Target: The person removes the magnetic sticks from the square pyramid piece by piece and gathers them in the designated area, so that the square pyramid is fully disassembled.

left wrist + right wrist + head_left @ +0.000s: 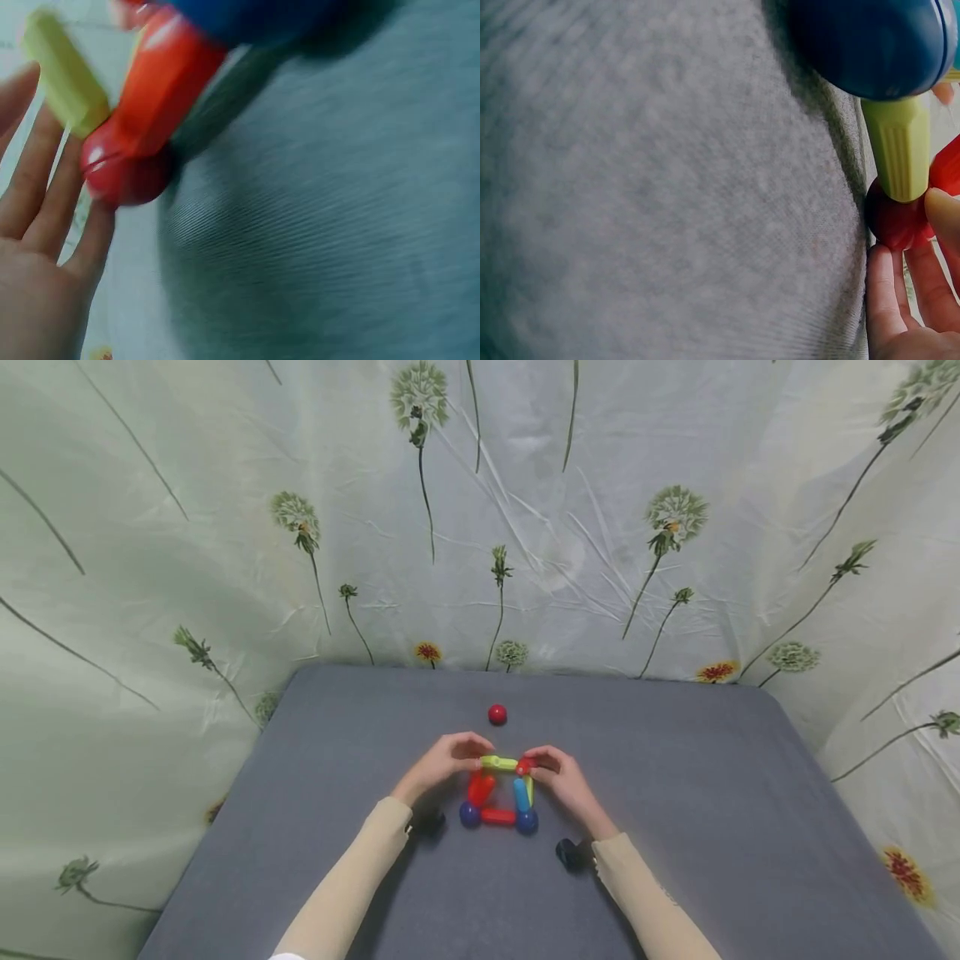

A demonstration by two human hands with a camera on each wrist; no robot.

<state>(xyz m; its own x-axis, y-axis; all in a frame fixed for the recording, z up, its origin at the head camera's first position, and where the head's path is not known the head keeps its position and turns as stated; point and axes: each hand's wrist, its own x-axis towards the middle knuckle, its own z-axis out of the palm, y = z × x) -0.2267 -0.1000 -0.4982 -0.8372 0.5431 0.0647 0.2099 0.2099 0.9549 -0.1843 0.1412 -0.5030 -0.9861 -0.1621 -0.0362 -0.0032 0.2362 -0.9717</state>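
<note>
A box-like frame of toy rods and balls lies between my hands. In the head view, two blue balls (470, 813) form its near corners, joined by a red rod (498, 817). Red rods and a light blue rod (521, 794) rise from these corners; a yellow-green rod (499, 763) spans the far side. My right hand (564, 782) pinches the red ball (900, 217) at the far right corner, thumb opposite fingers. At the far left corner, my left hand (444, 764) has fairly straight fingers, touching another red ball (127, 169) and lying beside the yellow-green rod (66, 75).
A loose red ball (497, 714) lies beyond the frame on the grey cloth-covered table (637, 735). Dark wrist-worn devices (573, 856) show beneath both wrists. A curtain with a dandelion print (555, 527) hangs behind the table's far edge.
</note>
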